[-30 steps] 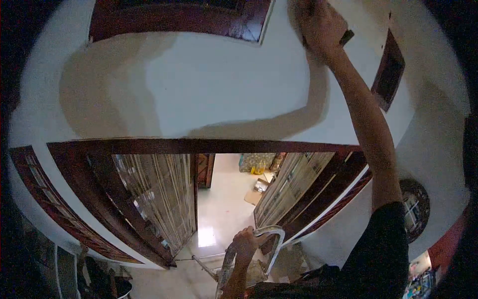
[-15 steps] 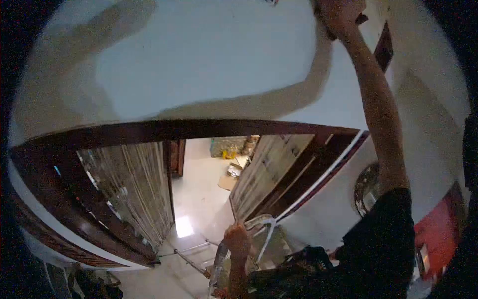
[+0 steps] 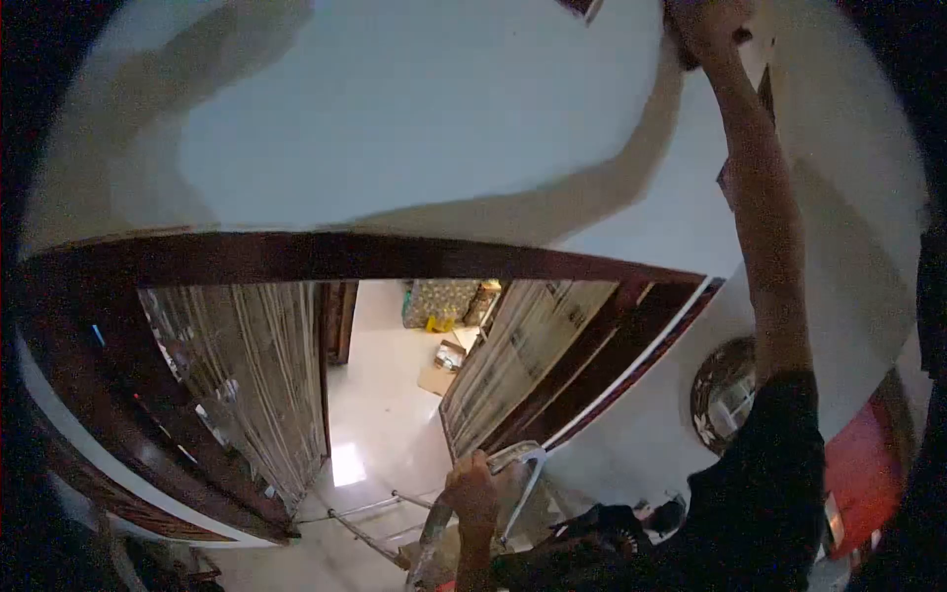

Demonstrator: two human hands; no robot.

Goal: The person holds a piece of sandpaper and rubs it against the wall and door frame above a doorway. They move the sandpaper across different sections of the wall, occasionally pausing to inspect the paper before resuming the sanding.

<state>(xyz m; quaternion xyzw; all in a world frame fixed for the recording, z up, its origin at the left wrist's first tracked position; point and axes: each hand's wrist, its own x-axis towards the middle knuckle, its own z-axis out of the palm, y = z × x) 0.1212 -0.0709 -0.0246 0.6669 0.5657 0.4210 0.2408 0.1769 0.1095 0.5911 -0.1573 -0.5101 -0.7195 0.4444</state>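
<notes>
My left hand (image 3: pixel 472 493) is closed around the top rail of a pale metal stepladder (image 3: pixel 523 481) at the bottom middle. High on the pale wall (image 3: pixel 424 118), my right hand (image 3: pixel 712 28) is raised with the arm stretched out, partly cut off by the upper edge of the view. Its fingers look curled, and a small dark piece (image 3: pixel 742 37) sticks out beside it; what it holds I cannot make out. At the upper edge, left of that hand, a dark red-brown corner (image 3: pixel 580 6) shows on the wall.
Below the wall runs a dark wooden door frame (image 3: pixel 395 255) with striped curtains (image 3: pixel 256 375) on both sides. A round mirror-like ornament (image 3: pixel 725 395) hangs at right. What looks like a dark-clothed person (image 3: pixel 621 523) is below. Boxes (image 3: pixel 449 355) lie on the floor beyond.
My right hand has shifted slightly right and up along the wall. More of the red-brown corner shows as the view tilts. My left hand stays on the stepladder.
</notes>
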